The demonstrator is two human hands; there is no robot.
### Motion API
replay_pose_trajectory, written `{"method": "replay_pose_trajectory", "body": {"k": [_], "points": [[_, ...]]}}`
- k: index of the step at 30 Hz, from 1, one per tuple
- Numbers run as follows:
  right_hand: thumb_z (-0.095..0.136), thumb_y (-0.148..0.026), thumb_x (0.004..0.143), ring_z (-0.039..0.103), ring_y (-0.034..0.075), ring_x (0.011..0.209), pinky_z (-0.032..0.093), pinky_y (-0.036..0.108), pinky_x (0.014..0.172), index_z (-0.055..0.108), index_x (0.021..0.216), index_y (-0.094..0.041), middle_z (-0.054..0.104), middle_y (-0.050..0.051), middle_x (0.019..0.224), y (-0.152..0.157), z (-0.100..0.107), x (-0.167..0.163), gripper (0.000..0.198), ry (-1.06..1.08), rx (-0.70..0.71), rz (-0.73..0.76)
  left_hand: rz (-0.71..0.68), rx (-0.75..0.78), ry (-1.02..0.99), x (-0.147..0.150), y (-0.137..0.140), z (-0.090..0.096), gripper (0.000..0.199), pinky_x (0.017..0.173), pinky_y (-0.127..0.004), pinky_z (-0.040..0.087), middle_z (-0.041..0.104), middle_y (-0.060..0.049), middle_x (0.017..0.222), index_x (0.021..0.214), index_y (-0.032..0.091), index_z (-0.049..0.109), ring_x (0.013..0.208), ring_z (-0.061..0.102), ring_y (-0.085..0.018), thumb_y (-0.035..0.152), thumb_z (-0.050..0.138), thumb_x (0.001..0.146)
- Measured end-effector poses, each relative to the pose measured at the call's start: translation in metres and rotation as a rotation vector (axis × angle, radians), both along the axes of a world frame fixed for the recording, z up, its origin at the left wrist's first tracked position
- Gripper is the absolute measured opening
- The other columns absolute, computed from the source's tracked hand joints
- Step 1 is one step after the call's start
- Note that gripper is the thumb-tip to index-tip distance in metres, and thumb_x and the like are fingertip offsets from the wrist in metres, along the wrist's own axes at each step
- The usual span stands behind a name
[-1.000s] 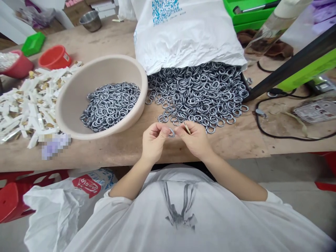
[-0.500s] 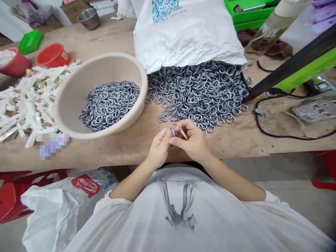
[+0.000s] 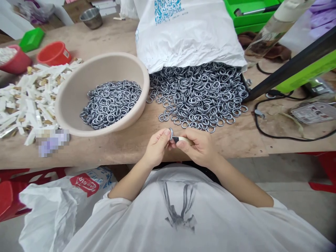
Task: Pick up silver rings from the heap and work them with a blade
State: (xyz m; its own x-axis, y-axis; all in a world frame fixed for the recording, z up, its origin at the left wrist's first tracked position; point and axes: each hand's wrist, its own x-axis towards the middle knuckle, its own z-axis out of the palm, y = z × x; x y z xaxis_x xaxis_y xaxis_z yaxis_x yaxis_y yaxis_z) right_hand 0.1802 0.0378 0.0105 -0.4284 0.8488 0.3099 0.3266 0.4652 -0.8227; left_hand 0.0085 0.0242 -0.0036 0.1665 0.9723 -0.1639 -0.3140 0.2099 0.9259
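Note:
My left hand pinches one grey ring between thumb and finger, held on edge near the table's front. My right hand is wrapped round a short knife-like tool with a pale handle and a dark tip. That tip points left and meets or nearly meets the ring; exact contact is hard to see. Just beyond my hands lies a loose pile of grey rings. To the left stands a beige basin with many similar rings inside.
A white sack lies over the back of the ring pile. White strips cover the table's left side, with a red bowl behind. At right are a slanting black bar, a black cable and a bottle.
My right hand has turned and shifted slightly right, so the tool now lies nearly level with its dark tip at the ring. The left hand keeps its pinch on the ring.

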Motion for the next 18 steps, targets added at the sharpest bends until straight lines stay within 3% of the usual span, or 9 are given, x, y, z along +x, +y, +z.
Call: {"method": "replay_pose_trajectory", "body": {"k": [6,18], "points": [[0.048,-0.055,0.098,0.05,0.013,0.061,0.033,0.027,0.059,0.063,0.071,-0.02,0.058,0.001,0.064,-0.0003,0.0019,-0.0017,0.047,-0.094,0.054,-0.01,-0.031,0.01,0.028,0.0001,-0.0015,-0.0046,0.051,0.054,-0.023,0.038,0.049,0.002,0.063,0.068,0.018,0.05,0.056,0.044,-0.009,0.065,0.064,0.084],[0.05,-0.052,0.098,0.048,0.012,0.059,0.031,0.028,0.058,0.062,0.069,-0.02,0.057,0.0,0.063,-0.0014,0.0072,0.0001,0.045,-0.08,0.063,0.005,-0.107,0.061,0.044,-0.0026,-0.0026,-0.0062,0.048,0.057,-0.024,0.038,0.051,0.001,0.063,0.07,0.018,0.052,0.058,0.045,-0.01,0.062,0.059,0.09]]}}
